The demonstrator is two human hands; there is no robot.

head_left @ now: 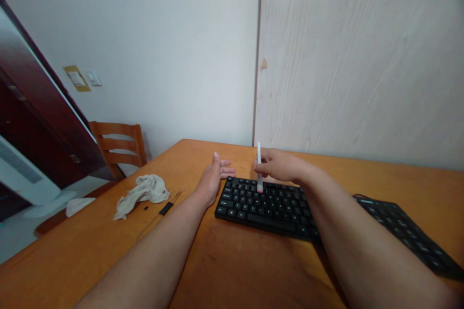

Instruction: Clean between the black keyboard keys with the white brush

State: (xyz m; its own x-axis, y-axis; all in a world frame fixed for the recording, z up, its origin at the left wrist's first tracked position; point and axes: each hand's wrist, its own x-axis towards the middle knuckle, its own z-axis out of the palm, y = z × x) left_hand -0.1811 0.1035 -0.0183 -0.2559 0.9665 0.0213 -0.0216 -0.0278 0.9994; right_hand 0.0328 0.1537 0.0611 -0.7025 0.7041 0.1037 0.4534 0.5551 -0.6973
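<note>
A black keyboard (pixel 268 207) lies on the wooden table (pixel 232 260). My right hand (pixel 277 163) is closed around a slim white brush (pixel 259 166), held upright. Its pinkish tip meets the upper rows of keys or hovers just over them. At the keyboard's upper left corner rests my left hand (pixel 215 176), fingers stretched out and thumb raised, holding nothing. My right forearm covers the right end of this keyboard.
To the left lie a crumpled off-white cloth (pixel 145 192), a small black piece (pixel 145 208) like a keycap, and a wire tool with a black grip (pixel 166 209). A second black keyboard (pixel 406 229) sits at the right. Behind are a wooden chair (pixel 119 144) and wall.
</note>
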